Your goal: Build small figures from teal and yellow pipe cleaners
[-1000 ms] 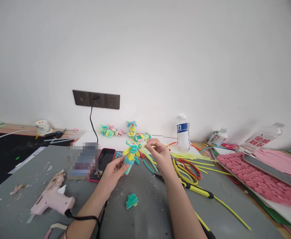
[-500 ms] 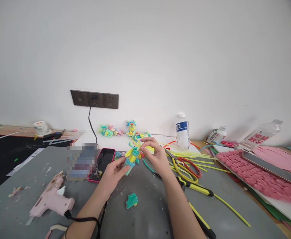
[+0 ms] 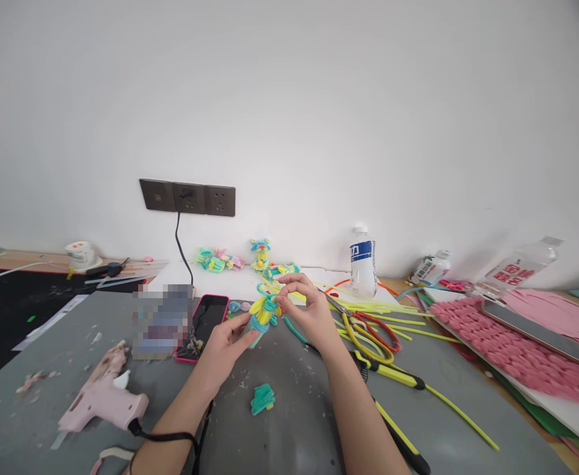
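A small yellow and blue-green figure of fuzzy pipe cleaners (image 3: pixel 262 316) is held up above the grey mat, tilted a little to the right. My left hand (image 3: pixel 226 349) is closed around its lower, blue-green end. On the other side, my right hand (image 3: pixel 305 310) pinches at the figure's upper right, thumb and index finger close together at a small orange-red bit. What exactly those fingertips grip is too small to make out. Below the hands, a folded teal pipe-cleaner piece (image 3: pixel 262 399) lies on the mat.
A pink glue gun (image 3: pixel 104 399) with a black cord lies left, near a phone (image 3: pixel 210 323). Yellow pipe cleaners (image 3: pixel 408 326), scissors (image 3: pixel 376 343) and yellow-black pliers (image 3: pixel 393 374) lie right. Finished-looking figures (image 3: pixel 260 256) and a bottle (image 3: pixel 363 264) stand by the wall.
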Demonstrator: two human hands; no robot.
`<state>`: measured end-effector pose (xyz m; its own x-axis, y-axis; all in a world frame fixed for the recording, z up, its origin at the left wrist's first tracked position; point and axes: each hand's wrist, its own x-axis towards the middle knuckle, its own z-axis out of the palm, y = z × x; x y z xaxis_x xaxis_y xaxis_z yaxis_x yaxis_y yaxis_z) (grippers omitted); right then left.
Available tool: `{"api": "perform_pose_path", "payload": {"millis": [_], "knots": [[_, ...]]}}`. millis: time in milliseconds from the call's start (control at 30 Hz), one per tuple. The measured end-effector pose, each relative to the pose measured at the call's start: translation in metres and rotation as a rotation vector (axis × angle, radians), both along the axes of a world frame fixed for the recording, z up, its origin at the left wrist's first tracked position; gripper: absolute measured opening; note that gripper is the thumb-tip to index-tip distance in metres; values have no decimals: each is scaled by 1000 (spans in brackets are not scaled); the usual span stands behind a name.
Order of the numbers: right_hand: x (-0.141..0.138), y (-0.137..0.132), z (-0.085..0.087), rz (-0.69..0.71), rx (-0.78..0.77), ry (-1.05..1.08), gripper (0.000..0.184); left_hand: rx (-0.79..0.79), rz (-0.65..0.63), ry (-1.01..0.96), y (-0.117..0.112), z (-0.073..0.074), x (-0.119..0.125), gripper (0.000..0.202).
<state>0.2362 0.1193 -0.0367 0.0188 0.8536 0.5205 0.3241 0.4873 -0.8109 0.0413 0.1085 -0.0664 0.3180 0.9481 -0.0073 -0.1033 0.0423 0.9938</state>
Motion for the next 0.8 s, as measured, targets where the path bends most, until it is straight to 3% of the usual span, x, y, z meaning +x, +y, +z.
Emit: {"api": "perform_pose_path", "payload": {"millis": [400, 800], "knots": [[-1, -2, 4, 32, -31, 23, 14, 31, -33, 68, 1, -3, -1, 49], [0, 0, 2, 47, 22, 63, 16, 18, -21, -8, -3, 5, 0, 47]]}}
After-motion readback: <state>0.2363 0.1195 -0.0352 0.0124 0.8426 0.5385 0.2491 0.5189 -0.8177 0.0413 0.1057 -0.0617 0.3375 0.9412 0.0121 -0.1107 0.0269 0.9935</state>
